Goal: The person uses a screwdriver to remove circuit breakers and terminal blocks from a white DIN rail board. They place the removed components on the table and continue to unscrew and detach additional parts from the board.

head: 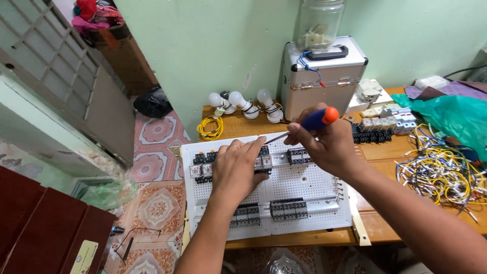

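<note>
A white perforated mounting panel (299, 182) lies on a wooden table, with rails carrying rows of black and white relays and breakers (288, 209). My left hand (237, 167) rests flat on the upper rail, its fingers pressing a component near the rail's middle. My right hand (324, 142) grips a screwdriver (315, 121) with a blue and orange handle. The shaft slants down to the left, and its tip sits just by my left fingertips over the upper row of components (297, 156).
Behind the panel stand a silver metal case (324, 76) with a clear jar on top, three light bulbs in sockets (243, 104) and a yellow wire coil (210, 128). At the right lie a tangle of wires (441, 175), a green plastic bag (451, 116) and loose breakers (385, 124).
</note>
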